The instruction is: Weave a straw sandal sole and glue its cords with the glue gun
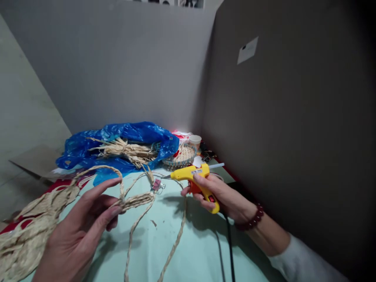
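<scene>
My right hand (213, 192) is wrapped round a yellow glue gun (188, 172), its nozzle pointing left and a clear glue stick (216, 165) poking out of its back. Between the thumb and fingers of my left hand (88, 219) is a braided straw cord (138, 200), folded into side-by-side rows. A pinkish binder clip (157, 185) grips the far end of those rows, close to the nozzle but apart from it. Loose lengths of the cord loop over the table toward me and off to the left.
A blue plastic bag (141, 131) with a bundle of dry straw (126, 150) lies at the back. Beside it are a woven basket (183, 156) and a paper cup (195, 140). Piled braid (32, 231) covers the left side. Grey partitions (147, 66) rise behind and right. A black cable (230, 246) hangs from the gun.
</scene>
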Demonstrator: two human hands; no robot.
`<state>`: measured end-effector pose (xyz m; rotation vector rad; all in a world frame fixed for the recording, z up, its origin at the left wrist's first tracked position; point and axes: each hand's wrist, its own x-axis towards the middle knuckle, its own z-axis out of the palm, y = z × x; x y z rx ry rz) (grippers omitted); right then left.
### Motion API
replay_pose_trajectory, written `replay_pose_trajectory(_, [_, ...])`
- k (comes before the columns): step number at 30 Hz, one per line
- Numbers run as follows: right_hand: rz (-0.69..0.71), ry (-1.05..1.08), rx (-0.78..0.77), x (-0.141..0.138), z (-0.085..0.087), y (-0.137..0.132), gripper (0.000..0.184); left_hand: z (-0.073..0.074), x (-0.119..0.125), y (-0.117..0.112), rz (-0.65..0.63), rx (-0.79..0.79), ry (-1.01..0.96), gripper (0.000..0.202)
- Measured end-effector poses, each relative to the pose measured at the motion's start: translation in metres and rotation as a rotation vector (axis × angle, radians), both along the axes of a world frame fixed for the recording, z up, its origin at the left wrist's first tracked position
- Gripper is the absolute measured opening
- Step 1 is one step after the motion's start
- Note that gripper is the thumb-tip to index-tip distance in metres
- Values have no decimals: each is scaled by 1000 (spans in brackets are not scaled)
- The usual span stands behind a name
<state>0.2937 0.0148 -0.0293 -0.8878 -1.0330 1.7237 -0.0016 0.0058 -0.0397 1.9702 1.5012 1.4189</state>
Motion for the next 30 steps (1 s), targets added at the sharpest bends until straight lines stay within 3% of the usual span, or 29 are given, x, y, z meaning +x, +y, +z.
replay_pose_trajectory(3, [-138,46,-44,3,-20,13,18,-13,-9,8,-181,-32,-210,37])
replay_pose_trajectory(6, [-237,28,-90,6,-39,19,22,-17,-14,15,-166,-166,-220,36])
replay_pose_trajectory(9, [-302,-9,-123,4,-54,19,31,-8,-9,13,-101,-313,-148,45])
replay_pose_trajectory(13, [-344,-98,-103,-3,-59,12,33,0,3,5,-119,-421,-231,52])
replay_pose_trajectory(17, [-292,-278,-24,-6,-52,-1,33,-8,6,7,-258,-482,-400,41])
replay_pose_trajectory(24, [-321,-845,134,13,-30,-23,29,-12,4,8,-467,-564,-428,37])
replay_pose_trajectory(26, [-350,-977,205,12,-19,-33,16,-11,5,7,-510,-594,-430,38])
replay_pose_trajectory(30, [-291,-1042,387,-13,13,-47,31,-9,9,-1,-587,-690,-421,40])
